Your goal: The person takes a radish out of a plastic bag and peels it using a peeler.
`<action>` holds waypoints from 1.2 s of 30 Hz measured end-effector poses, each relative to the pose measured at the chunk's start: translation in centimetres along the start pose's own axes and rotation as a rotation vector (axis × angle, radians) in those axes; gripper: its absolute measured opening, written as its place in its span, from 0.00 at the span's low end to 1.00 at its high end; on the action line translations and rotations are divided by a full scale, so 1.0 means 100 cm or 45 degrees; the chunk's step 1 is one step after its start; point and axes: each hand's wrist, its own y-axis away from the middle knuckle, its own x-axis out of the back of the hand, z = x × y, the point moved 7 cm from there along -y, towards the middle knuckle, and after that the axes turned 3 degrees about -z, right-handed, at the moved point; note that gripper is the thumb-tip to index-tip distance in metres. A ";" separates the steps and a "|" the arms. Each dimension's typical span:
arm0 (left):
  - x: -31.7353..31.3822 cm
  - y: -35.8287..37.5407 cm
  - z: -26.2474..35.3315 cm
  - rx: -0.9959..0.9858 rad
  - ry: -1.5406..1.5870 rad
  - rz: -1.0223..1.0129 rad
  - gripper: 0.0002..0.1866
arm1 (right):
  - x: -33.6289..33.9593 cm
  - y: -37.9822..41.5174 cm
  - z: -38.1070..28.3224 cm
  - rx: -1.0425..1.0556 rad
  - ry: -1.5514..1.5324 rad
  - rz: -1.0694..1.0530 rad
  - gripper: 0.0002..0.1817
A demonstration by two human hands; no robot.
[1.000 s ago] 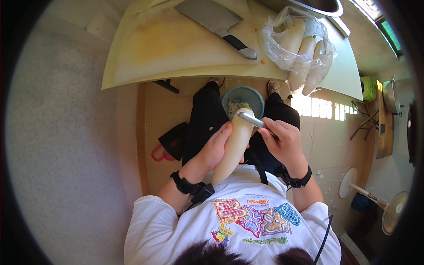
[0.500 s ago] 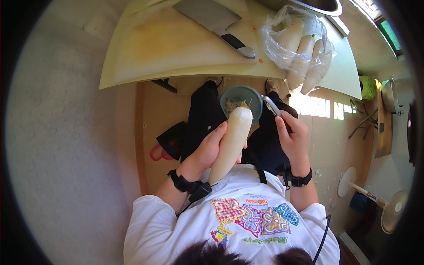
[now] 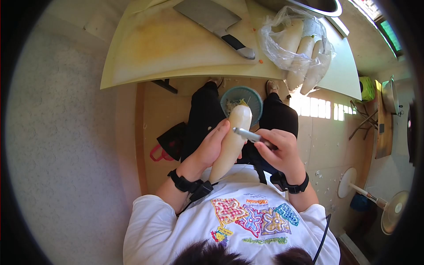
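A long white daikon radish [image 3: 232,143] lies tilted in my left hand [image 3: 211,146], its leafy stub end pointing away from me. The fingers wrap round it from the left and below. My right hand [image 3: 282,149] is closed on the handle of a silver peeler [image 3: 248,134], whose head overlaps the middle of the radish. Beneath the radish's far end, a teal basket [image 3: 256,98] with peelings in it stands on the floor between my feet.
On the table [image 3: 342,75] ahead lie a cleaver [image 3: 216,26] on a cutting board [image 3: 145,51] and a plastic bag [image 3: 276,51] with several radishes. A metal basin [image 3: 335,8] stands at the far edge. A fan [image 3: 394,212] is at right, a dark bin [image 3: 172,140] at left.
My right hand has brought the peeler left and toward me, from beside the basket onto the radish. My left hand and the radish have hardly moved.
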 end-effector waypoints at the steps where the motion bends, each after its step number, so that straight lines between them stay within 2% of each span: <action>1: 0.004 -0.001 -0.003 0.044 0.022 0.001 0.25 | -0.003 0.000 -0.003 0.051 -0.001 -0.013 0.11; 3: 0.006 -0.004 -0.004 0.087 0.043 0.002 0.26 | -0.007 0.001 -0.006 0.103 -0.001 -0.026 0.11; 6: 0.004 -0.006 0.004 -0.003 0.129 0.041 0.25 | -0.011 0.001 -0.006 0.099 -0.001 -0.066 0.11; 14: 0.003 0.001 0.000 0.016 0.110 -0.123 0.32 | -0.009 0.001 0.003 0.011 0.081 -0.039 0.12; 17: 0.001 0.000 -0.001 0.039 0.165 -0.098 0.29 | -0.009 -0.001 -0.002 0.069 0.110 -0.051 0.12; 24: -0.002 0.003 0.001 -0.033 0.126 -0.078 0.30 | -0.013 -0.001 -0.001 0.080 0.188 -0.040 0.11; 26: -0.001 0.004 -0.003 0.010 0.067 -0.028 0.31 | -0.008 -0.002 -0.001 0.099 0.258 0.049 0.10; 36: -0.003 0.004 -0.015 0.063 0.144 -0.028 0.29 | -0.006 0.002 0.009 0.037 0.242 0.033 0.10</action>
